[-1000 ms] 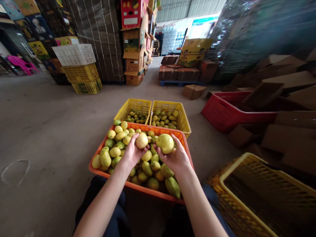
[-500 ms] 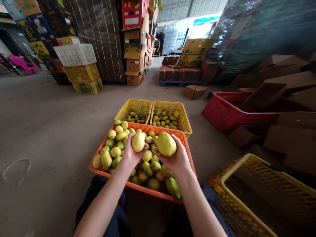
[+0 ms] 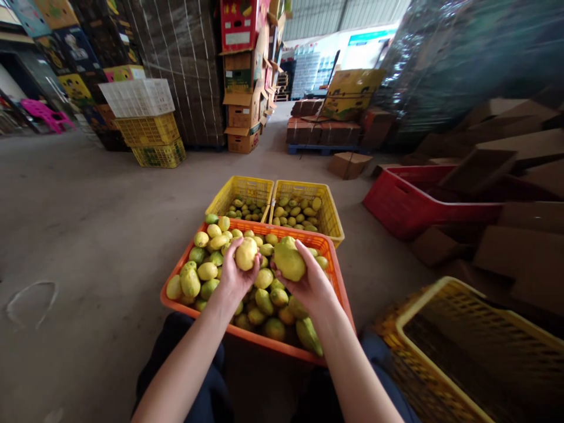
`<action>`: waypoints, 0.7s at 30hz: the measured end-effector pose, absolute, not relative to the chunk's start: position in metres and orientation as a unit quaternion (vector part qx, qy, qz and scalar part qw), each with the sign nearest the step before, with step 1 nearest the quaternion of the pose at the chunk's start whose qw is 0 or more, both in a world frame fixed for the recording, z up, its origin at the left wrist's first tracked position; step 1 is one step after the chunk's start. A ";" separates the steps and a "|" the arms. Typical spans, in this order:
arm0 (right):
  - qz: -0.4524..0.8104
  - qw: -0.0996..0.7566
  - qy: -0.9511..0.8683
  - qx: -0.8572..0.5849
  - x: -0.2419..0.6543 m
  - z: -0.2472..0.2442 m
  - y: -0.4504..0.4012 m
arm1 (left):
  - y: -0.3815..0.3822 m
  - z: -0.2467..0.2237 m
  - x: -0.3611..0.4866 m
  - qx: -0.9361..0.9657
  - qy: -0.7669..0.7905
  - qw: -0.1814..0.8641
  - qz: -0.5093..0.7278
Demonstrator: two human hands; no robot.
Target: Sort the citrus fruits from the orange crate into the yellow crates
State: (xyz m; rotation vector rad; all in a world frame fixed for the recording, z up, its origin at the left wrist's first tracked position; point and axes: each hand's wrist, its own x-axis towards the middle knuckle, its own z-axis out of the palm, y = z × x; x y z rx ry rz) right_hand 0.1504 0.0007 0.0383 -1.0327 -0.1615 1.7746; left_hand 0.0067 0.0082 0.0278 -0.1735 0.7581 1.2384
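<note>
**Left hand [image 3: 235,276] and right hand [image 3: 315,285] full, above the orange crate [image 3: 264,342]**

Clock read from the orange crate, twelve straight ahead.

Left hand: fingers closed round a smaller yellow fruit [image 3: 246,254], thumb on its outer side. Right hand: fingers cupped round a larger green-yellow fruit [image 3: 289,259], at the smaller one's three o'clock. Narrow gap between the two. Both are held over the fruit pile [image 3: 264,299], within the crate's rim as seen from here.

Pile reaches the rim at eleven; rim shows best along six and three.

Two yellow crates, one at twelve [image 3: 251,188], one at one [image 3: 329,214], side by side just past the far rim, fruit low in each. Cannot tell whether they touch the orange one.

Floor [image 3: 110,205] broad from nine to eleven; pale loop [image 3: 33,302] near nine. Tighter rightward: red crate [image 3: 390,205] at two, loose cartons [image 3: 506,241] at three, big yellow crate [image 3: 423,343] at four. Dark trousers [image 3: 178,376] at seven, close to the near rim.
</note>
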 end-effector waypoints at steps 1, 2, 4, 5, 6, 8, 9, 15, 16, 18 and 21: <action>0.737 0.517 -0.069 -0.430 0.151 0.039 0.000 | 0.009 0.027 0.006 -0.082 0.347 0.749 0.559; 0.734 0.521 -0.068 -0.430 0.151 0.039 0.000 | 0.009 0.025 0.006 -0.084 0.343 0.752 0.556; 0.728 0.531 -0.061 -0.429 0.151 0.039 -0.001 | 0.012 0.021 0.006 -0.087 0.320 0.763 0.555; 0.726 0.535 -0.056 -0.428 0.152 0.038 -0.001 | 0.013 0.018 0.006 -0.086 0.304 0.769 0.555; 0.724 0.539 -0.049 -0.428 0.152 0.038 0.000 | 0.014 0.015 0.007 -0.083 0.290 0.775 0.556; 0.721 0.545 -0.029 -0.427 0.153 0.035 0.001 | 0.015 0.010 0.008 -0.072 0.278 0.777 0.560; 0.719 0.548 -0.017 -0.426 0.154 0.033 0.002 | 0.016 0.008 0.009 -0.065 0.277 0.775 0.564; 0.734 0.553 -0.001 -0.394 0.159 0.018 0.008 | 0.015 0.000 0.009 -0.044 0.286 0.761 0.581; 0.740 0.550 -0.001 -0.388 0.159 0.016 0.009 | 0.015 0.000 0.009 -0.047 0.286 0.759 0.583; 0.744 0.544 0.004 -0.388 0.159 0.017 0.008 | 0.014 0.001 0.009 -0.057 0.290 0.752 0.589; 0.732 0.546 -0.002 -0.409 0.155 0.025 0.005 | 0.013 0.006 0.008 -0.075 0.291 0.738 0.603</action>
